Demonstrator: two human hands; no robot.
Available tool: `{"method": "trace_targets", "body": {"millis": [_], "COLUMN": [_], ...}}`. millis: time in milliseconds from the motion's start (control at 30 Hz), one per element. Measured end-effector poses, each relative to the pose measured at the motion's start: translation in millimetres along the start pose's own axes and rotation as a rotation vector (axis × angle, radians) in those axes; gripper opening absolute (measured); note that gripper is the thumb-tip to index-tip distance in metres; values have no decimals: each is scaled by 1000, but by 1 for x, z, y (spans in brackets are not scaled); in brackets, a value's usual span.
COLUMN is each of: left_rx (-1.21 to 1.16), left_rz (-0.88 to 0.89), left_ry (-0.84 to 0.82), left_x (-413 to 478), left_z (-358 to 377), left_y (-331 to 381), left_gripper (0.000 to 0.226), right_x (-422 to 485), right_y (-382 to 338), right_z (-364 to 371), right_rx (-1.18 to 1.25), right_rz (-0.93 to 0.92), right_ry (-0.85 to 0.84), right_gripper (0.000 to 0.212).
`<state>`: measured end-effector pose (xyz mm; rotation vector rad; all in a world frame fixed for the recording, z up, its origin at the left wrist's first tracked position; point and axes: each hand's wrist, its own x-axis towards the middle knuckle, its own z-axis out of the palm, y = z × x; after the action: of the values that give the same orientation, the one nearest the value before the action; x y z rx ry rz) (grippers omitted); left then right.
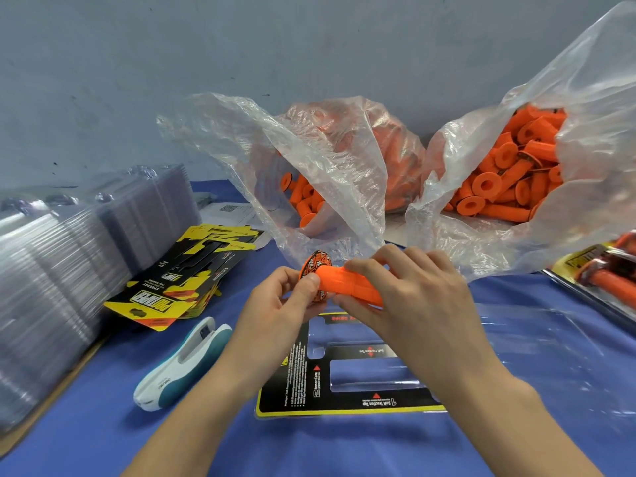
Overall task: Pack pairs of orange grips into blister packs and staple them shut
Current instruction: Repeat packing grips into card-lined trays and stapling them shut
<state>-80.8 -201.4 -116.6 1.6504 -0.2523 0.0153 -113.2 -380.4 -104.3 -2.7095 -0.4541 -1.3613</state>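
Above tablecloth (344, 449), left hand (280, 301) and right hand (413, 290) hold orange grip (347, 287).

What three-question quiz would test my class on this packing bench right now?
1. True or false: the stapler lies right of the right hand.
2. The left hand and right hand together hold: A a grip; B a card; C a bag.
3. Fill in: on the table under the hands lies an open blister ____.
Key: 1 false; 2 A; 3 pack.
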Motion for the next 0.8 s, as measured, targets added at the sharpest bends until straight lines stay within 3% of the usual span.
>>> {"method": "trace_targets", "body": {"millis": [267, 333, 500, 800], "left_rx": [-19, 75, 454, 784], "left_rz": [-13, 47, 297, 319], "left_ry": [1, 30, 223, 331], "left_x": [1, 0, 0, 7], "left_z": [1, 1, 6, 4], "left_y": [1, 3, 10, 10], "left_gripper": [27, 32, 19, 19], "right_x": [-1, -2, -3, -4], "right_y": [2, 3, 2, -3], "right_z": [-2, -3, -3, 0], "right_rx": [15, 20, -52, -138], "right_rz": [15, 17, -12, -72], "right_ry": [-48, -72, -118, -175], "right_gripper": [32, 31, 25, 23]}}
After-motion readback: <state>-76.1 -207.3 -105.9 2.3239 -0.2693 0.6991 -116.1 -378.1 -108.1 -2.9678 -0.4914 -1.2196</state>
